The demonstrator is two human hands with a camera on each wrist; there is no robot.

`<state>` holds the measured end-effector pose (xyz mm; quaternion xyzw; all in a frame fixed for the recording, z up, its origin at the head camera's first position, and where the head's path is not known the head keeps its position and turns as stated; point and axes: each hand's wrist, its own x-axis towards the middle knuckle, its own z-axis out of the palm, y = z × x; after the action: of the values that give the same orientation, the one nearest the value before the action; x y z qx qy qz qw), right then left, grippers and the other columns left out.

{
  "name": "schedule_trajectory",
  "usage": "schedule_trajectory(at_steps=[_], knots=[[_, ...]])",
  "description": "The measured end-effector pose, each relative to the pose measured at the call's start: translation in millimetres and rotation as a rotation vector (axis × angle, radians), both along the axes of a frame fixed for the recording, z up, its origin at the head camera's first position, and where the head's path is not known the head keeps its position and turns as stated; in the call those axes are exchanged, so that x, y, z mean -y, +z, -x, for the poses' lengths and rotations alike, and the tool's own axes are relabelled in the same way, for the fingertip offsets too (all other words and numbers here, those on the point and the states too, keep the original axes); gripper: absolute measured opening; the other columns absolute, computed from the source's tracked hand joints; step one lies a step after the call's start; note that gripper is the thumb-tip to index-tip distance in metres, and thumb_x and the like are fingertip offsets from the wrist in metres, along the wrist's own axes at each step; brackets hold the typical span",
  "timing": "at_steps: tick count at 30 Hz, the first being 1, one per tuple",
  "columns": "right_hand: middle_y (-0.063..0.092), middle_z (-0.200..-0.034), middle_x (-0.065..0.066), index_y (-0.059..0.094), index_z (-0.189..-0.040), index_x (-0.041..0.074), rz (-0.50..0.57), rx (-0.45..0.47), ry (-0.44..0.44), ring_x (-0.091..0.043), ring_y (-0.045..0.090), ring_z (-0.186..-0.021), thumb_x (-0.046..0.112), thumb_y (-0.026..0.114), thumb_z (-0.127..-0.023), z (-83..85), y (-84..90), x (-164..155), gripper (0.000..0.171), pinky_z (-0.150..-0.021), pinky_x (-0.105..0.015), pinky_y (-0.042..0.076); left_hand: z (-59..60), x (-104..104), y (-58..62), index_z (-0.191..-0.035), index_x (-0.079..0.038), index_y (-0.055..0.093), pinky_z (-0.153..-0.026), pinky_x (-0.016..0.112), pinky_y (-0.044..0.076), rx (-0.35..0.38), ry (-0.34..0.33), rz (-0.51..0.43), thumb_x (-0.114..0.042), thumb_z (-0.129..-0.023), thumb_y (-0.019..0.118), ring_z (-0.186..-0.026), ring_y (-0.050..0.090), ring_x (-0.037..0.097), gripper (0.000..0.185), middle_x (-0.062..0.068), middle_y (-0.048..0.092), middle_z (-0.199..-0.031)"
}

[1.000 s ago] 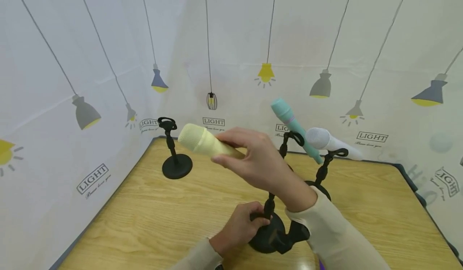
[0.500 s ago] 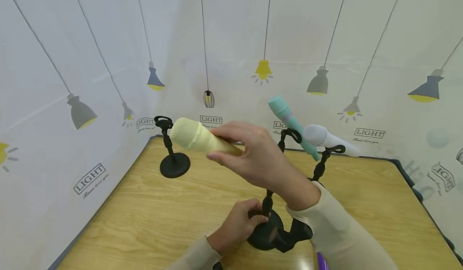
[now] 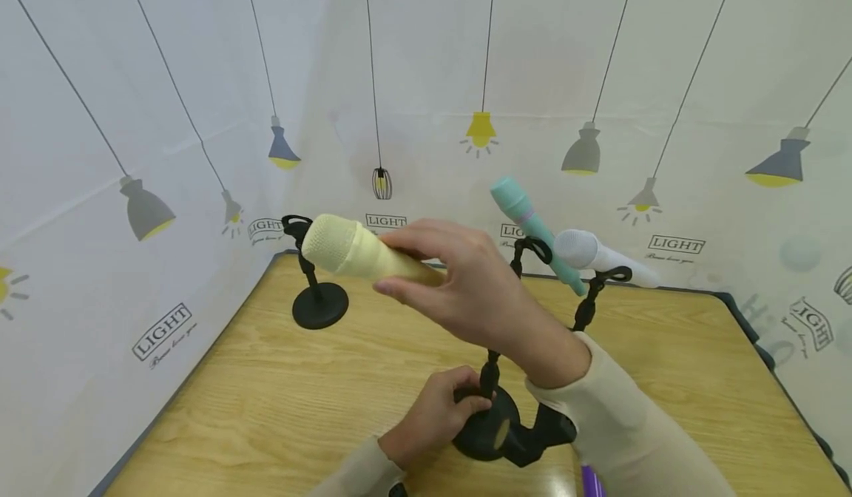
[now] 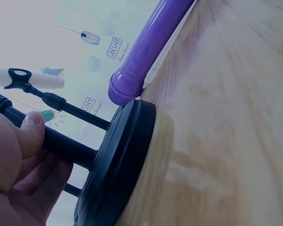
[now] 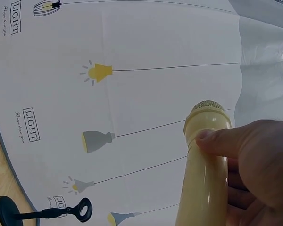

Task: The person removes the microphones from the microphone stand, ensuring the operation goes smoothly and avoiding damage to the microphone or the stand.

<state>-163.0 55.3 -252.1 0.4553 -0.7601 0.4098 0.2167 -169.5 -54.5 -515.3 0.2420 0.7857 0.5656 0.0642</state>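
Observation:
My right hand grips a pale yellow microphone by its body, holding it slanted above the table with the mesh head toward the upper left. In the right wrist view, the thumb lies along the microphone just below its head. Lower down, my left hand holds the pole of a black desktop microphone stand close above its round base. The left wrist view shows thumb and fingers around that pole. My right forearm hides the upper part of this stand in the head view.
A teal microphone and a white microphone rest slanted in stands behind my right arm. Another black stand with a bare clip is at the back left. A purple microphone lies beside the held stand's base. Printed fabric walls surround the table.
The yellow microphone in my right hand has shifted slightly left and up. My left hand keeps its hold on the stand. The whole head view has drifted slightly.

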Motion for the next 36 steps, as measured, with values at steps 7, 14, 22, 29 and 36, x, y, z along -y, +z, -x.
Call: schedule_trajectory(at_steps=[7, 14, 22, 29, 36], knots=[[0.081, -0.117, -0.01, 0.078, -0.124, 0.001, -0.037, 0.012, -0.031, -0.017, 0.076, -0.1, 0.011, 0.089, -0.09, 1.0, -4.2, -9.3, 0.037, -0.087, -0.032, 0.064, 0.6, -0.3, 1.5, -0.112, -0.01, 0.076, -0.102, 0.024, 0.057, -0.001, -0.014, 0.001, -0.007, -0.099, 0.077, -0.111, 0.073, 0.008, 0.013, 0.003, 0.082, -0.113], [0.081, -0.118, -0.006, 0.078, -0.124, 0.006, -0.059, 0.041, -0.069, -0.013, 0.074, -0.099, 0.013, 0.087, -0.092, 0.8, -10.2, -22.6, 0.034, -0.085, -0.031, 0.063, 3.2, 0.8, -2.8, -0.117, -0.005, 0.075, -0.101, 0.024, 0.058, -0.049, -0.04, 0.0, -0.009, -0.1, 0.077, -0.112, 0.075, 0.01, 0.018, 0.007, 0.082, -0.117], [0.082, -0.114, -0.003, 0.08, -0.121, 0.008, -0.062, 0.034, -0.12, -0.012, 0.074, -0.096, 0.014, 0.088, -0.091, 1.6, -22.5, -35.3, 0.032, -0.081, -0.031, 0.063, 4.2, 0.6, -2.9, -0.118, -0.006, 0.076, -0.102, 0.025, 0.058, -0.043, -0.041, 0.006, -0.011, -0.101, 0.076, -0.114, 0.075, 0.012, 0.018, 0.01, 0.082, -0.118], [0.081, -0.113, -0.004, 0.08, -0.121, 0.008, -0.054, 0.058, -0.161, -0.014, 0.073, -0.094, 0.011, 0.089, -0.089, 0.3, -36.1, -50.0, 0.033, -0.071, -0.026, 0.063, 3.7, -1.2, -3.4, -0.118, -0.007, 0.076, -0.102, 0.024, 0.057, -0.023, -0.046, 0.006, -0.012, -0.1, 0.077, -0.113, 0.075, 0.011, 0.019, 0.008, 0.082, -0.118], [0.081, -0.114, -0.001, 0.08, -0.122, 0.012, -0.06, 0.106, -0.212, -0.013, 0.069, -0.093, 0.013, 0.089, -0.091, -1.9, -45.5, -64.4, 0.033, -0.069, -0.025, 0.06, 2.1, -0.2, 0.1, -0.117, -0.009, 0.076, -0.104, 0.025, 0.057, 0.011, -0.044, 0.012, -0.012, -0.1, 0.076, -0.114, 0.075, 0.011, 0.017, 0.003, 0.081, -0.117]])
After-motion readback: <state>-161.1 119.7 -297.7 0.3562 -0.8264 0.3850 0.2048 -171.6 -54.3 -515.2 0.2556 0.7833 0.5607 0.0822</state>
